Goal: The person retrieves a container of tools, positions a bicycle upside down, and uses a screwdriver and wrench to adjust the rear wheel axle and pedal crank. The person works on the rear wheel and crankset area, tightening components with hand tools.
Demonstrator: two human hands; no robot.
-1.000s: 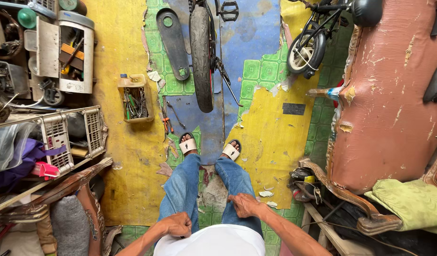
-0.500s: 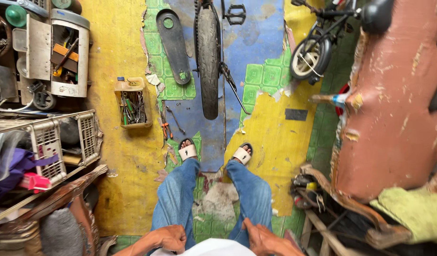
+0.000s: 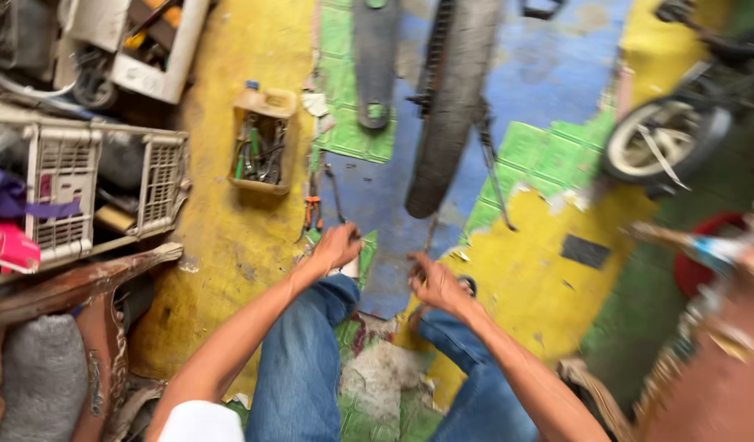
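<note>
Down on the painted floor, both arms are out now: half a second ago the hands sat back on the knees at the very bottom of the view, and now they have come forward past the jeans toward the tyre. The left hand [image 3: 336,245] hovers over the foot near the orange-handled pliers [image 3: 312,214], fingers curled loosely; the picture is blurred and I cannot tell whether it has anything in them. The right hand [image 3: 436,282] is half curled too, just short of the tyre's lower end, and again I cannot tell if it grips anything. The view has dipped and closed in, so the sandals that showed plainly before are mostly covered. The bicycle wheel [image 3: 454,98] lies on the blue patch of floor straight ahead of the hands, its dark, worn tyre running away up the frame, chain alongside. Beside it lies a grey mudguard [image 3: 374,65]. Off to the left, a cut-open yellow jug [image 3: 261,147] sits on the yellow paint with a clutter of hand tools inside. Further left, a white plastic crate [image 3: 107,184] holds dark odds and ends. A small bike's white-rimmed wheel [image 3: 663,147] stands at right.
</note>
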